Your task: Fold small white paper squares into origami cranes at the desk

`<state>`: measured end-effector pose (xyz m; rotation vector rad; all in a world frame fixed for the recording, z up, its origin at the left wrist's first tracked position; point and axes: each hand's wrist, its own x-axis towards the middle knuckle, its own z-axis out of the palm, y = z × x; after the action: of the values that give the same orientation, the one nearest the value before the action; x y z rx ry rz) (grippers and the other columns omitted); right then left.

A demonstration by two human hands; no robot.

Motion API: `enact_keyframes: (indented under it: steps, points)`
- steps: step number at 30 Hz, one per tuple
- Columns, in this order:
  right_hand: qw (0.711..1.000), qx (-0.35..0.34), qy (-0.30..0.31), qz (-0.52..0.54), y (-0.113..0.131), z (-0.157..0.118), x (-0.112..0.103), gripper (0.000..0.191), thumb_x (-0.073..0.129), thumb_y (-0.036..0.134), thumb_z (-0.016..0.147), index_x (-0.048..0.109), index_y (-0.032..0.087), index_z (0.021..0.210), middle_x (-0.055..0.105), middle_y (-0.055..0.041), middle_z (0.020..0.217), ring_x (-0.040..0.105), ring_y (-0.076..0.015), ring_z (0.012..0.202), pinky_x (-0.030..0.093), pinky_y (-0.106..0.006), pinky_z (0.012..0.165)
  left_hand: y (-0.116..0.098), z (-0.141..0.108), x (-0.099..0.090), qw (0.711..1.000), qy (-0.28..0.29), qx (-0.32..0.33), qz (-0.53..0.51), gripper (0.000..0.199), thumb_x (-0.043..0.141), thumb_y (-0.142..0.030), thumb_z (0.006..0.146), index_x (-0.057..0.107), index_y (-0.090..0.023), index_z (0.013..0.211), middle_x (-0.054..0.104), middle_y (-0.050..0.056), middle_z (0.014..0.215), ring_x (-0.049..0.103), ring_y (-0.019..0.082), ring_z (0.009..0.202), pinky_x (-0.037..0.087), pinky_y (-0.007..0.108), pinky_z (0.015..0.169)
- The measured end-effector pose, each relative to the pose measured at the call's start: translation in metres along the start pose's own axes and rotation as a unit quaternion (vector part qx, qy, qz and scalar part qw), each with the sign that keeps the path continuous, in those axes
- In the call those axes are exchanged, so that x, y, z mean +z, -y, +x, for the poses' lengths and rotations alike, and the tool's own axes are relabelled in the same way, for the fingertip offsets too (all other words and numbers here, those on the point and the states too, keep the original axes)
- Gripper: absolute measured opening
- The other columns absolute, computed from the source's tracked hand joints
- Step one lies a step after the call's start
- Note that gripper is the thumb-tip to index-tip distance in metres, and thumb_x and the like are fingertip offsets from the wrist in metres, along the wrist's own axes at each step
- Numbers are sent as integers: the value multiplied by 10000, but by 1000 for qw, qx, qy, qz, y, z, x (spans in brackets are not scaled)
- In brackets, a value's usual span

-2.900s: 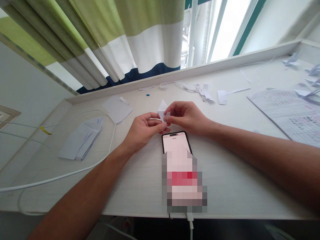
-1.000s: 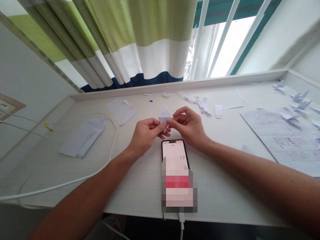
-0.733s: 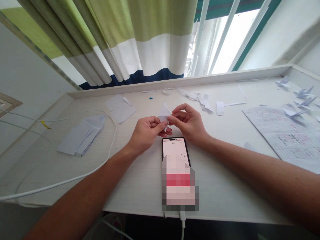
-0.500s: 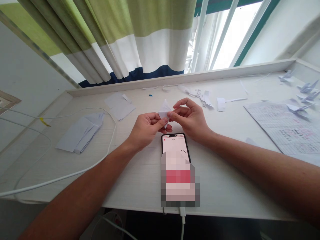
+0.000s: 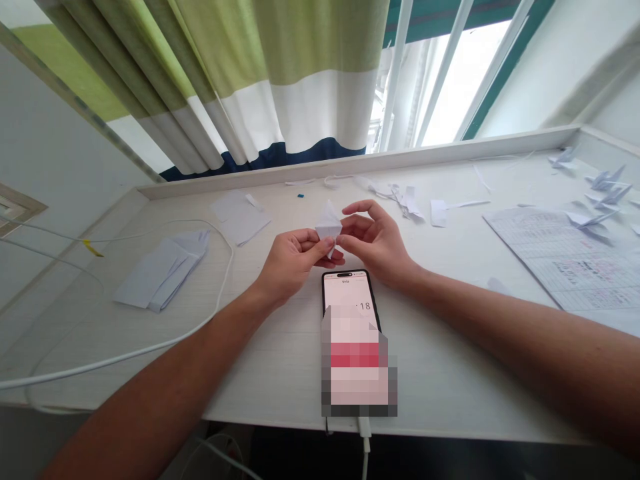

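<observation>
A small folded piece of white paper [image 5: 327,219] with a pointed top stands in my left hand [image 5: 295,260]. The left thumb presses on its lower front, with the fingers behind it. My right hand [image 5: 375,237] is at the paper's right edge. Its fingers are curved and apart, and the thumb tip lies close to the left thumb; whether it touches the paper I cannot tell. Below the hands a phone [image 5: 347,293] lies face up on the white desk [image 5: 280,360], its lower part blurred out.
A stack of folded paper [image 5: 165,270] and loose sheets [image 5: 243,220] lie left, beside a white cable [image 5: 220,293]. Paper scraps [image 5: 407,203] lie at the back. On the right are a written-on sheet [image 5: 540,257] and several folded paper figures [image 5: 607,183].
My right thumb and fingers have eased off the front of the paper to its right edge. My left hand keeps its hold. The view has shifted slightly.
</observation>
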<state>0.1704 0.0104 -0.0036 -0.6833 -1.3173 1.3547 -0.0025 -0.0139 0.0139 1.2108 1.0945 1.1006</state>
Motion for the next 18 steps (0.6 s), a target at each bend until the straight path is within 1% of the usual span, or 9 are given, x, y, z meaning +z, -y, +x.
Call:
enact_keyframes:
  steps: [5,11,14,18]
  points:
    - [1000,-5,-1,-17,0,-1,0,367,799,214,767,536,251,1019,684,50,805,674,-136,675,548,-327,663,1,0,0,1000,1,2,8,444,929,-534,733,773,-138,860,805,81,793,772,203,731,655,367,767]
    - [999,-31,-12,-40,-1,0,-1,291,795,223,775,583,229,975,697,23,839,674,-140,736,568,-328,689,0,0,0,1000,2,3,6,448,927,-541,730,748,-140,819,796,75,770,770,205,729,652,371,770]
    - [997,-38,-6,-62,-2,-1,-1,245,781,239,802,626,227,991,707,13,839,690,-154,750,587,-342,697,0,0,1,1000,0,3,-2,432,924,-524,738,728,-143,790,791,67,764,766,194,717,651,363,769]
    - [993,-34,4,-115,-2,-3,-1,206,746,255,860,719,217,1060,738,-8,844,701,-167,740,618,-390,760,1,2,0,1000,-3,1,-5,440,919,-523,741,683,-152,762,783,60,760,773,196,728,647,359,772]
